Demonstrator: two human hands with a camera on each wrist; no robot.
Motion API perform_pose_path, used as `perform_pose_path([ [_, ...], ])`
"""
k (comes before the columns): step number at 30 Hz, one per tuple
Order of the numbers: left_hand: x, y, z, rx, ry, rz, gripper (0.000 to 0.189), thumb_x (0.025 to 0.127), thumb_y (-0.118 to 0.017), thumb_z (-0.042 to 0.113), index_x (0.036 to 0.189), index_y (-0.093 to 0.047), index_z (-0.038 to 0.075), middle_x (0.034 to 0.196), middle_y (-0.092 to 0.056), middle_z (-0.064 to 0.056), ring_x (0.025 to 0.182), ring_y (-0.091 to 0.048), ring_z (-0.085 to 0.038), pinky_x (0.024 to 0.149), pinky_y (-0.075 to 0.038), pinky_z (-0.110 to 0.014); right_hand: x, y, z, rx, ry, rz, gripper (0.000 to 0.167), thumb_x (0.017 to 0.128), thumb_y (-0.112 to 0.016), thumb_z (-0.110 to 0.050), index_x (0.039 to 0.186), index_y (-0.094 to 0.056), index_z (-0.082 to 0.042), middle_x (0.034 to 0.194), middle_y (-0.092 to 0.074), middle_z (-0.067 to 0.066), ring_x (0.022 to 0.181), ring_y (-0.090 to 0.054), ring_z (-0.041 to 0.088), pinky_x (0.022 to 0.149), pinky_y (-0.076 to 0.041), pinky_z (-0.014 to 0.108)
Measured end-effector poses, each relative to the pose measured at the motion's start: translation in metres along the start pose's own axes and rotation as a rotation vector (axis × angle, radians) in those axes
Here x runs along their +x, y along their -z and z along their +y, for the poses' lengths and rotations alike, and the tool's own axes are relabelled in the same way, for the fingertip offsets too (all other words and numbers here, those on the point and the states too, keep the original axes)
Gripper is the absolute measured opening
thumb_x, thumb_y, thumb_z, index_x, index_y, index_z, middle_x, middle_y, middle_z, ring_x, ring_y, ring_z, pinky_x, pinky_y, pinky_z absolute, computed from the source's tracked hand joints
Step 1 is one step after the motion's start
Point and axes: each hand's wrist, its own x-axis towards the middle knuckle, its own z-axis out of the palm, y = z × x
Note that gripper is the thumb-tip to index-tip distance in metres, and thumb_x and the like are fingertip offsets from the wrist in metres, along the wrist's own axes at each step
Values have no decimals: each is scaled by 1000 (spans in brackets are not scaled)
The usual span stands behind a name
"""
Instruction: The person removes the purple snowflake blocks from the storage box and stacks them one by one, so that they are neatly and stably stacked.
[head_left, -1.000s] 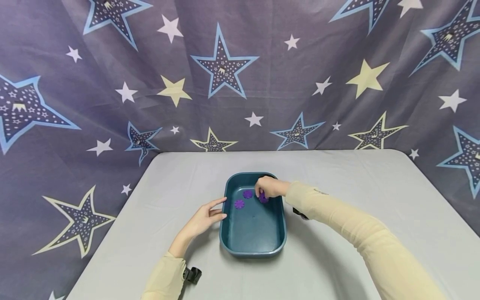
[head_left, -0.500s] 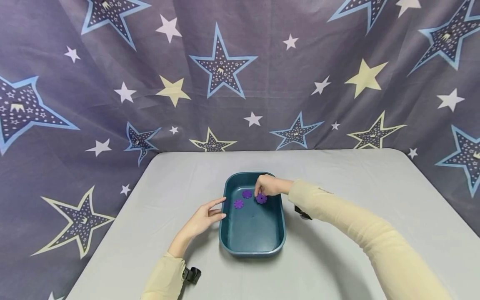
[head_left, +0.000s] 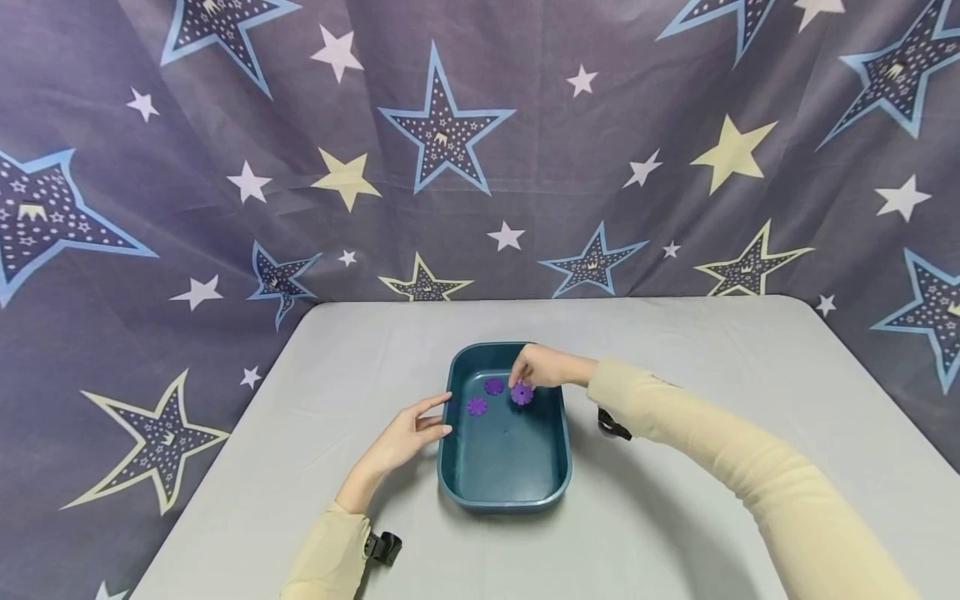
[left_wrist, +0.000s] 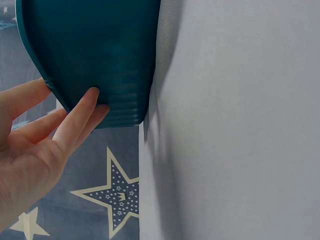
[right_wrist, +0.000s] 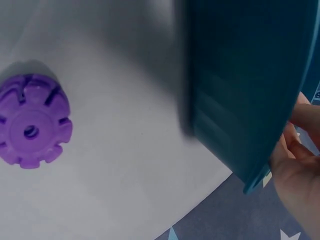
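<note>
A dark teal tub (head_left: 506, 505) stands on the table, long side running away from me. My right hand (head_left: 542, 367) reaches over its far right rim and pinches a purple notched disc (head_left: 522, 394), its holed face visible. Two similar purple discs lie on the tub floor: one farther back (head_left: 493, 387), one nearer the left wall (head_left: 477, 407). With fingers extended, my left hand (head_left: 405, 432) touches the tub's left side; in the left wrist view its fingertips (left_wrist: 92, 95) rest against the outer wall. The disc held on the right is hidden in the right wrist view.
In the right wrist view, a thick purple notched piece (right_wrist: 32, 122), apparently stacked discs, stands on the table outside the tub. My right forearm and black wrist camera (head_left: 614, 425) largely cover that spot in the head view. A star-patterned curtain (head_left: 480, 208) hangs behind the table (head_left: 360, 350).
The right hand has lifted slightly with the pinched disc, whose face now shows more fully. Its wrist has shifted a little right. The left hand and both loose discs stay in place.
</note>
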Motion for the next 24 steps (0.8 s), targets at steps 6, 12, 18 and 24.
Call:
perform_pose_path([
  [6,0,0,0,10,2,-1,53,86,-56,7,133,-35,-4,138,-29,-24,114,-44,-37,92,-40,-41,-7,5,-4,64,-26,19,24,76,-48,18,90,-66,10,89,-66,19,76,-64,21,64,-52,23],
  [12,0,0,2,11,8,-3,54,86,-57,8,133,-34,-3,139,-28,-24,115,-44,-37,93,-39,-42,-13,7,-5,144,-55,34,22,79,-48,17,93,-65,10,93,-65,20,77,-64,21,66,-53,25],
  [18,0,-1,2,13,4,-3,54,86,-57,8,133,-35,-3,139,-28,-23,115,-44,-37,93,-39,-43,-18,10,-2,205,-72,50,22,79,-51,15,95,-65,10,93,-65,20,75,-64,19,69,-53,31],
  [24,0,-1,2,13,8,1,54,85,-57,9,133,-35,-2,139,-27,-23,115,-44,-36,93,-39,-42,-24,13,1,226,-51,77,22,78,-50,15,95,-64,11,91,-65,21,70,-63,18,70,-52,40],
])
